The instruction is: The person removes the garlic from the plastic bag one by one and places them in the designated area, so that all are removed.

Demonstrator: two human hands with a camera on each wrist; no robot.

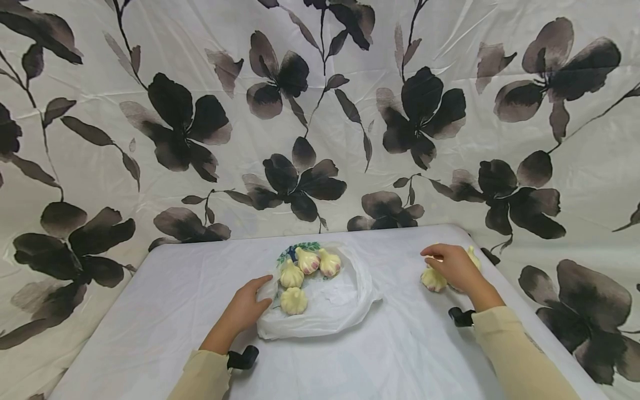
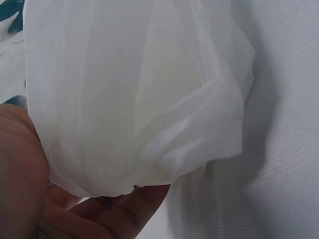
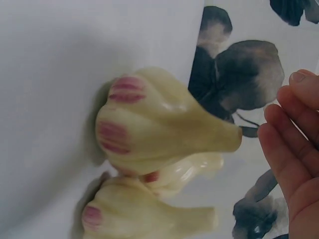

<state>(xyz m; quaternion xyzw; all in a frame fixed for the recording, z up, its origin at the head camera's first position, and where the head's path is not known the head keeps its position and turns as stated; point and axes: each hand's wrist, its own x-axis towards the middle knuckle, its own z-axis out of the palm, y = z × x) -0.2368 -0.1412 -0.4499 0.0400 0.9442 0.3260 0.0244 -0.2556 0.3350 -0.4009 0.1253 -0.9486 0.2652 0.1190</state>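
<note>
Head view: your right hand [image 1: 452,269] hovers relaxed over loose garlic bulbs [image 3: 159,129] at table's right edge, stems pointing toward fingers; left hand [image 1: 247,308] pinches bag [image 1: 330,303] rim, well left.

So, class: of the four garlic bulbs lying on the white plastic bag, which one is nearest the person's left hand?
The plain cream bulb at the bag's front edge, just beside the left hand. The other three lie farther back, towards the bag's printed end.
</note>
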